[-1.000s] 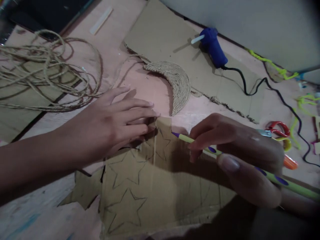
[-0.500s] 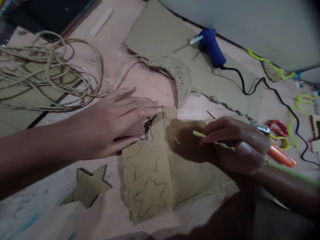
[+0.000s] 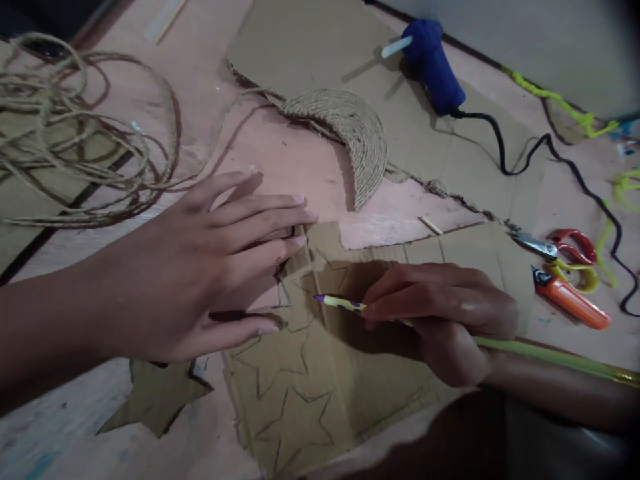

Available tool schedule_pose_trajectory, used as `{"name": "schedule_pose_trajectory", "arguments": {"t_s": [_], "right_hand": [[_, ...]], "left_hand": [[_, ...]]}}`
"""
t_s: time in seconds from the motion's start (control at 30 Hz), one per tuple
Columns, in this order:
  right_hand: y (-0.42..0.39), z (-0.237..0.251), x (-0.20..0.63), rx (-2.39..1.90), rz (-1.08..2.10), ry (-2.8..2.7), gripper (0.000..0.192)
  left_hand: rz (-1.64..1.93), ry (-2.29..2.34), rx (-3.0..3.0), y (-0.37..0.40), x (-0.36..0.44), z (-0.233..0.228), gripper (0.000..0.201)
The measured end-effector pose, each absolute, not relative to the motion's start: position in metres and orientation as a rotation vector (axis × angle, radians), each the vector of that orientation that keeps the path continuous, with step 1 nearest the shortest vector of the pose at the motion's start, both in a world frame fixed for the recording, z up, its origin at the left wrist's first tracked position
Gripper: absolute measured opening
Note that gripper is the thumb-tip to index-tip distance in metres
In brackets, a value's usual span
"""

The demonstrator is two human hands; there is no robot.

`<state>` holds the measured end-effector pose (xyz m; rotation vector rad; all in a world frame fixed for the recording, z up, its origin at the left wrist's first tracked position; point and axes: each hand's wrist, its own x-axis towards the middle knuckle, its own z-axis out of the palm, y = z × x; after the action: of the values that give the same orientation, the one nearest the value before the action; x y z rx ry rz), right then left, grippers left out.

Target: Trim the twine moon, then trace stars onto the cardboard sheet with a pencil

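In the head view I see my left hand (image 3: 200, 267) spread flat with open fingers, pressing the upper left edge of the cardboard sheet (image 3: 310, 373) that lies at lower centre of the frame with stars drawn on it; my right hand (image 3: 445, 320), just right of centre, is closed around a yellow-green pencil (image 3: 340, 303) whose tip points left onto the sheet, just beside my left fingertips. A cut-out cardboard star (image 3: 155, 397) lies at lower left under my left wrist, loose twine (image 3: 75, 133) fills the upper left, a twine-wound crescent (image 3: 350, 137) sits at upper centre, a blue glue gun (image 3: 433, 63) at upper right, and scissors (image 3: 565, 250) with an orange cutter (image 3: 570, 300) at the right edge
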<state>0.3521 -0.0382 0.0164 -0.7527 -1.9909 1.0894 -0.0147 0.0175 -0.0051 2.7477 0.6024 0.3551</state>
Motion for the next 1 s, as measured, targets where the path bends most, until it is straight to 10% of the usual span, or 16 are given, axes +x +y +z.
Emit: {"name": "schedule_pose_trajectory", "arguments": {"t_s": [1.0], "right_hand": [[-0.0383,0.0224,0.3537,-0.718,1.122,-2.098,0.033]], "left_hand": [[0.401,0.668,2.725,0.0131,-0.0187,-0.0107,0.069]]}}
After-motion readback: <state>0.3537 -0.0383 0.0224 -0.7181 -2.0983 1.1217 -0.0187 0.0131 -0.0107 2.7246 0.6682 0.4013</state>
